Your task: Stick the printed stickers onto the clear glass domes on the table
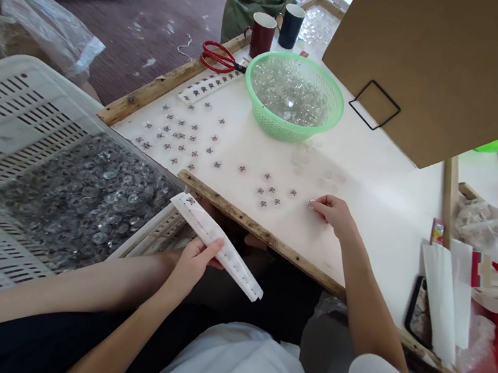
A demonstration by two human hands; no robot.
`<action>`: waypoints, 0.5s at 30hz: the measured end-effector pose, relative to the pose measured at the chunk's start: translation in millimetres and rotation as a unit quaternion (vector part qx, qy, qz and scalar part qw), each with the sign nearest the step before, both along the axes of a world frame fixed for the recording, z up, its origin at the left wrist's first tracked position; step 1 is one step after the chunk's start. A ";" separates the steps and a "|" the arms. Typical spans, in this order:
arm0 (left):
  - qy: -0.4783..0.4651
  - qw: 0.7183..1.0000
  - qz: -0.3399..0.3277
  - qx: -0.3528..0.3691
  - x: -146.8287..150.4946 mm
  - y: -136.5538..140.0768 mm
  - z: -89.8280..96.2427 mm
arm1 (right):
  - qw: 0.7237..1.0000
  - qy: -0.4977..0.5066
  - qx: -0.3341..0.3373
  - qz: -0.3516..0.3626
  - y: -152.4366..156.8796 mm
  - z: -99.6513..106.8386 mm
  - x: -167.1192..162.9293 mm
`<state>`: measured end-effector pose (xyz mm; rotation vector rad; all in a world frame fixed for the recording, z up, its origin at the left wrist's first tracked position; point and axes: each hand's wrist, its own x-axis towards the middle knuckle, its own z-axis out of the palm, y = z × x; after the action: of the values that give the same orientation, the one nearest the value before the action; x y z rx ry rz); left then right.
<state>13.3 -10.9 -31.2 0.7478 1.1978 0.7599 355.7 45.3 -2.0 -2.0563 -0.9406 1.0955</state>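
Observation:
My left hand (pixel 196 259) is closed around a long white sticker strip (pixel 239 269), thumb on top, held tilted over my lap below the table edge. A dark printed motif shows at the strip's far end. On the white tabletop, my right hand (pixel 334 214) pinches a small clear disc (pixel 310 204) between thumb and fingertips. Left of it lie several clear discs with dark motifs (pixel 271 189), and more are scattered toward the far left. Another strip of dark-printed stickers (pixel 209 86) lies flat near the left edge. A green plastic basket (pixel 266 126) full of clear pieces stands behind.
Red-handled scissors (pixel 218 57), a maroon mug (pixel 262 36) and a dark mug (pixel 290 27) stand at the back. A large white crate (pixel 30 84) holds many clear discs at left. A cardboard panel (pixel 443 66) overhangs the right. Wooden rails (pixel 264 233) edge the table.

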 end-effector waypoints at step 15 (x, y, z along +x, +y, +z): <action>-0.003 1.000 -0.013 0.014 1.3 -3.1 2.1 | 0.965 -0.250 0.050 0.067 -4.9 -7.5 -27.8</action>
<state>14.6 -14.0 -29.1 0.7825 1.1714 0.7574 327.9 40.4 -9.5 -2.2542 -1.3640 0.5757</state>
